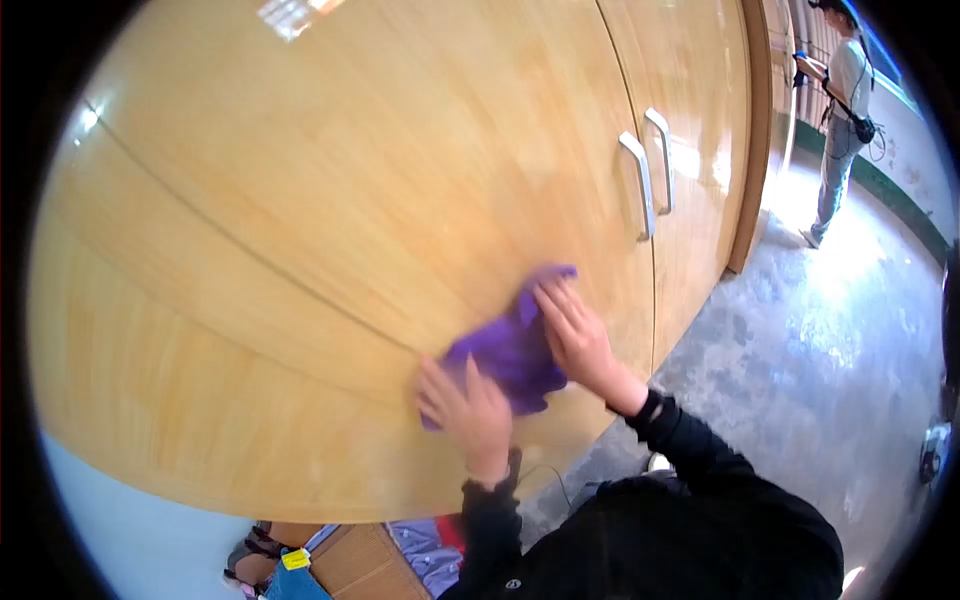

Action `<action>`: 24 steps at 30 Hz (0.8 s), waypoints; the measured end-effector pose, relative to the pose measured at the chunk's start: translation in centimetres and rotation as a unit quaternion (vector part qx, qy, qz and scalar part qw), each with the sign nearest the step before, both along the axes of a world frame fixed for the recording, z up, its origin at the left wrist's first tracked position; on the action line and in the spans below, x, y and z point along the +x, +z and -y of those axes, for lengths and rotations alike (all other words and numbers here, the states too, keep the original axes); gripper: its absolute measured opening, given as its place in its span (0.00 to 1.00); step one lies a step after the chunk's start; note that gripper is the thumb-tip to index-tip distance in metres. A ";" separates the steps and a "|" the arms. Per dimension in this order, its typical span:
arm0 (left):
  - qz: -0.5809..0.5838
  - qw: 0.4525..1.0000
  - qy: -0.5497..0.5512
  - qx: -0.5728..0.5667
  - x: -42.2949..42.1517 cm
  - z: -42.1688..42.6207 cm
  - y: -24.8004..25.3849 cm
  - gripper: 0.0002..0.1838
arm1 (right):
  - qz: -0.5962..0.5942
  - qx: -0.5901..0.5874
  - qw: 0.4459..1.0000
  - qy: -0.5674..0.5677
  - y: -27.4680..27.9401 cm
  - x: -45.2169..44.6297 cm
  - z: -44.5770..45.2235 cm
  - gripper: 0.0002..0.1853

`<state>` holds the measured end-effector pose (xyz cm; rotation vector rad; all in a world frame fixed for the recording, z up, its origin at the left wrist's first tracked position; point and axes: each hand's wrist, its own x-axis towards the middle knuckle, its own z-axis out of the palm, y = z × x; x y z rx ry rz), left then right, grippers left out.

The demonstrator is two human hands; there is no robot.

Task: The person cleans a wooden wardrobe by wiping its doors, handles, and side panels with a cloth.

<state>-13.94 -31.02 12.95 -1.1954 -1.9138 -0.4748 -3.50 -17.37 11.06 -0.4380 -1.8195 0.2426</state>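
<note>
A crumpled purple cloth (505, 355) lies pressed against the glossy wooden cabinet (330, 200). My left hand (468, 408) is on the cloth's lower left end, its fingers somewhat blurred and the thumb apart. At the upper right end, my right hand (577, 335) holds the cloth to the door with the fingers close together. Both hands have the cloth between them and the wood. Two metal handles (640, 185) sit above and to the right of my right hand, apart from it.
A person (845, 110) stands at the far right on the shiny grey floor (770, 370). Below the cabinet, at the bottom left, are a cardboard box (365, 570) and several items beside it. A dark device (935, 455) is at the right edge.
</note>
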 end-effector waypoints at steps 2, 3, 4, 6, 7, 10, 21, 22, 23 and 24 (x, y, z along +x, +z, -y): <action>-0.013 1.000 0.004 0.008 -1.4 1.4 -3.6 0.15 | 0.043 -0.068 0.997 -0.002 -2.3 0.4 0.6 0.25; -0.009 1.000 -0.002 0.006 -1.8 2.5 -4.7 0.14 | 0.044 -0.068 0.997 -0.002 -3.2 0.3 1.1 0.25; -0.006 1.000 -0.001 0.004 -2.1 3.7 -5.3 0.14 | 0.072 -0.105 0.992 0.000 -3.9 0.2 1.7 0.26; -0.033 0.996 0.002 -0.084 -3.1 6.1 -5.9 0.14 | 0.095 -0.169 0.981 0.019 -4.4 -0.2 2.4 0.29; -0.029 0.995 0.001 -0.091 -3.5 6.9 -5.4 0.14 | 0.098 -0.175 0.979 0.019 -4.0 -0.6 3.0 0.29; -0.132 0.976 0.166 -0.046 -5.2 8.4 -3.8 0.19 | 0.032 -0.221 0.967 0.124 -1.4 -1.3 4.3 0.33; -0.105 0.943 0.105 0.296 -5.2 7.4 0.4 0.20 | -0.019 0.083 0.994 0.076 10.5 -7.2 3.5 0.31; -0.106 0.945 0.102 0.293 -5.2 7.8 -0.5 0.20 | -0.020 0.078 0.994 0.073 10.5 -7.5 3.5 0.31; -0.047 0.951 0.068 0.298 -5.2 7.9 -1.2 0.19 | -0.034 0.125 0.989 0.072 10.5 -7.8 3.1 0.29; 0.012 0.953 0.034 0.302 -5.2 7.7 -1.6 0.18 | -0.049 0.173 0.981 0.069 10.6 -8.0 2.7 0.27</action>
